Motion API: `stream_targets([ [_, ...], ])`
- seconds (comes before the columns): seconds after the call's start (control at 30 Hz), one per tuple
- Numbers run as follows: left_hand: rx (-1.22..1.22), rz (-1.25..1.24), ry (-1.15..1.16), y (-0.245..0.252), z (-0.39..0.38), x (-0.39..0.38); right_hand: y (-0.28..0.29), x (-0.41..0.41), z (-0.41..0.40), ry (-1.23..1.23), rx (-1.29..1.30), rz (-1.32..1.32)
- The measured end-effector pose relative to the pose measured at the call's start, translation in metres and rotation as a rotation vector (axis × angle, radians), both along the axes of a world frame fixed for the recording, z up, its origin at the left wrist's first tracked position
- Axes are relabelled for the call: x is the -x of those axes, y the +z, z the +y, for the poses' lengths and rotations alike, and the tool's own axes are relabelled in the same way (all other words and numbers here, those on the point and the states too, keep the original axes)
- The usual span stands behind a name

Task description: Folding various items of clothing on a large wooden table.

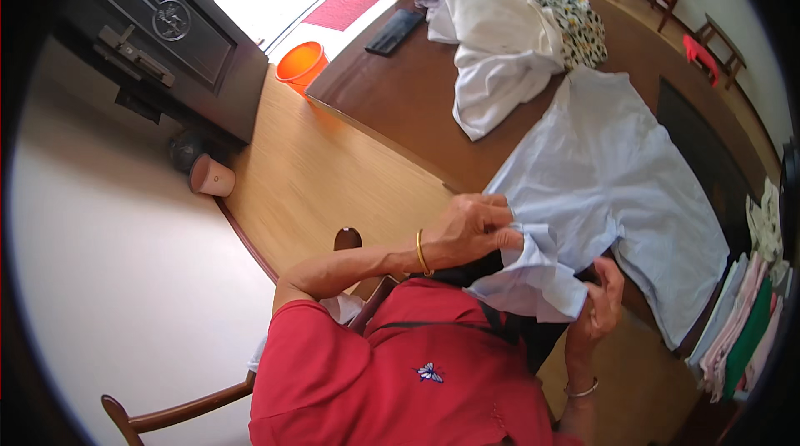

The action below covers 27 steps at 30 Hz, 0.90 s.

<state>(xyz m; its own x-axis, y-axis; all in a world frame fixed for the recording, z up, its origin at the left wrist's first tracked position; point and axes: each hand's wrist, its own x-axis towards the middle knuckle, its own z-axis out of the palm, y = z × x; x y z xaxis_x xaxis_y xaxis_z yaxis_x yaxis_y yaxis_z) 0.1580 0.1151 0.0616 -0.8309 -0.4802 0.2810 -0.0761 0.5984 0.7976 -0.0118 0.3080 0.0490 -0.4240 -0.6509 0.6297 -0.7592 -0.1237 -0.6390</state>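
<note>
Pale blue trousers (600,152) lie spread over the near right part of a brown table (400,108). One leg's end comes off the table towards my body, and its ruffled hem (531,271) is held up between both hands. My left hand (481,227), with a gold bangle at the wrist, pinches the fabric on the left side of that hem. On the opposite edge, my right hand (600,302) holds the cloth between bent fingers; a silver bangle circles that wrist. The other trouser leg (675,277) stretches flat to the right.
Rumpled white clothes (500,39) and a floral cloth (572,24) are heaped farther back, near a black phone (395,32). Folded garments (737,327) stack at the right. An orange bucket (302,64) stands beside the table; a pink bin (212,176) is by the door (175,27).
</note>
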Motion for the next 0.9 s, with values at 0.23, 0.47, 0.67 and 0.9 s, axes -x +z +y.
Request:
stream_targets([
  [0.23, -0.225, 0.108, 0.06, -0.006, -0.006, 0.014, -0.026, 0.007, -0.01, 0.108, 0.021, -1.349],
  [0.47, -0.902, -0.044, 0.186, -0.012, 0.006, 0.017, -0.024, -0.01, -0.007, 0.118, -0.05, -1.141],
  [0.67, -0.779, 0.003, 0.142, -0.008, 0.011, 0.017, -0.026, -0.007, -0.004, 0.128, -0.207, -0.782],
  [0.9, -1.28, 0.078, 0.421, -0.02, -0.007, 0.02, -0.004, 0.017, -0.031, -0.056, -0.086, -0.753],
])
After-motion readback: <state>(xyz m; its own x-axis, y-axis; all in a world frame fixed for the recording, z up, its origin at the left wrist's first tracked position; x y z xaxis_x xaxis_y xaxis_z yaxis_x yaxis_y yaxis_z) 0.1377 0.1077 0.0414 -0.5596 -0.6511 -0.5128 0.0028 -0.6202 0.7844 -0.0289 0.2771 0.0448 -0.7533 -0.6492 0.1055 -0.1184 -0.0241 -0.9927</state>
